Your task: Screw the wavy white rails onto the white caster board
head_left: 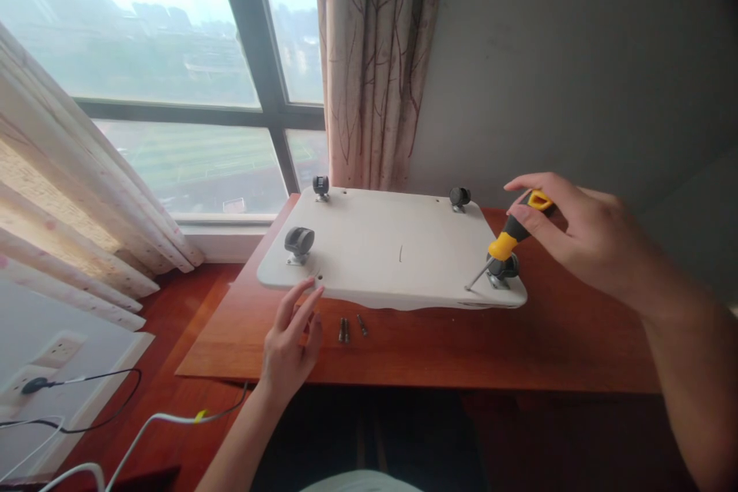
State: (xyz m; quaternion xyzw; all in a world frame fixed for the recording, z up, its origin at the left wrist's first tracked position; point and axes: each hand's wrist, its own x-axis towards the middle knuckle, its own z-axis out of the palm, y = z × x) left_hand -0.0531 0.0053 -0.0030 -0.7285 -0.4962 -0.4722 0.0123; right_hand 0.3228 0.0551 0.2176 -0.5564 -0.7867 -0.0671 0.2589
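Observation:
A white board (369,234) lies on the table with a black caster wheel at each corner, facing up. My right hand (576,227) grips a yellow-and-black screwdriver (510,234), tilted so its tip meets a small hole or screw near the board's front right corner. The front right caster (503,267) is just beside the shaft. At the front left, my left hand (297,330) has its fingers extended, fingertips at the board's edge near a dark screw hole (320,277) and the front left caster (299,241). Three loose screws (344,330) lie on the wood before the board.
The reddish wooden table (415,357) has its front edge close to me. Behind it are a window (190,161) and a patterned curtain (374,54). Cables (155,419) run at the lower left by a wall socket (58,351).

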